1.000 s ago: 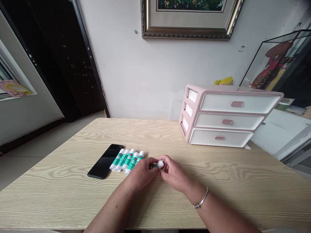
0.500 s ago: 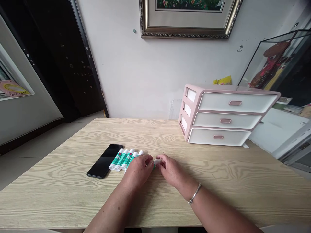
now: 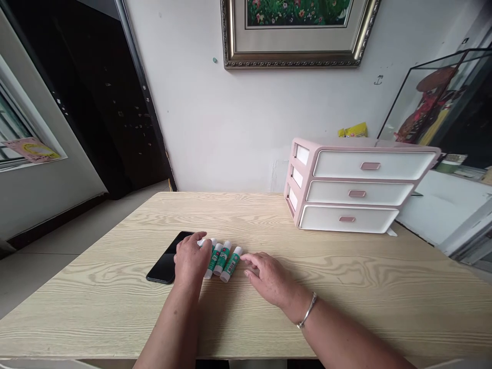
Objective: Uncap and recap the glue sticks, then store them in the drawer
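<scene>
Several green glue sticks (image 3: 222, 258) with white caps lie side by side on the table. My left hand (image 3: 191, 261) is over the left end of the row and hides the sticks there. Its index finger and thumb are apart, and the lower fingers are out of sight; no stick is seen lifted. The rightmost glue stick (image 3: 231, 264) lies slightly tilted beside the others. Just right of it, my right hand (image 3: 269, 277) hovers with fingers stretched and apart, holding nothing.
A black phone (image 3: 162, 267) lies left of the glue sticks, partly behind my left hand. A pink and white drawer unit (image 3: 357, 193) stands at the table's back right, with a yellow packet (image 3: 353, 130) on top. The wooden table (image 3: 115, 307) meets the wall behind.
My left hand has moved left along the row, uncovering the right-hand sticks. My right hand has let go of the rightmost glue stick and opened. The view has shifted slightly.
</scene>
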Available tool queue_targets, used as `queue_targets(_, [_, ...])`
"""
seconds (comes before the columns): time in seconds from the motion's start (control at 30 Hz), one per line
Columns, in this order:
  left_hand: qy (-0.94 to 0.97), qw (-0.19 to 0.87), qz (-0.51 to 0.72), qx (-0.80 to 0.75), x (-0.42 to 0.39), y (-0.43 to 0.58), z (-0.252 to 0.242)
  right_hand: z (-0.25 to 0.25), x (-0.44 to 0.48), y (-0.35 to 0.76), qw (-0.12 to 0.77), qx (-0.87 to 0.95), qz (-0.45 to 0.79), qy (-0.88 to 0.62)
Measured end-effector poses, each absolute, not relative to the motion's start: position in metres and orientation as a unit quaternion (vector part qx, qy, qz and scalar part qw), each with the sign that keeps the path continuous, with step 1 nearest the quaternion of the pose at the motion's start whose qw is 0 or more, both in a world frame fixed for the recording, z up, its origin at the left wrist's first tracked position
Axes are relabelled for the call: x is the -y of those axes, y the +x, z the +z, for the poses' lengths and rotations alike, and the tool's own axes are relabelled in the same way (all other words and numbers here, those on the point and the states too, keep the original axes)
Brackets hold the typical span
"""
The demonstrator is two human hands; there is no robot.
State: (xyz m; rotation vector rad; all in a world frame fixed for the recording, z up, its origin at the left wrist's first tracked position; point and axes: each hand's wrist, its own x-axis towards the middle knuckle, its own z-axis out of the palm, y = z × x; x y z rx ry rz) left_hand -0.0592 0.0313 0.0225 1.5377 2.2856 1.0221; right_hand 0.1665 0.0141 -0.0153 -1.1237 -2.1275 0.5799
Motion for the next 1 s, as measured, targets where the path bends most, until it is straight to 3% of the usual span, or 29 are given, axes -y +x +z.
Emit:
queue_targets(0.37, [0.545, 0.051, 0.361, -0.755, -0.017, -0.065, 0.014, -0.02, -0.025, 0.175, 0.374, 0.784, 0.171, -0.464])
queue_targets(0.63, [0.611, -0.03, 0.268, -0.744, 0.003, -0.064, -0.02, -0.032, -0.037, 0.178, 0.356, 0.773, 0.155, -0.502])
queue_targets(1.0, [0.623, -0.056, 0.229, -0.746, 0.02, -0.055, -0.002, -0.019, -0.031, 0.173, 0.378, 0.737, 0.177, -0.531])
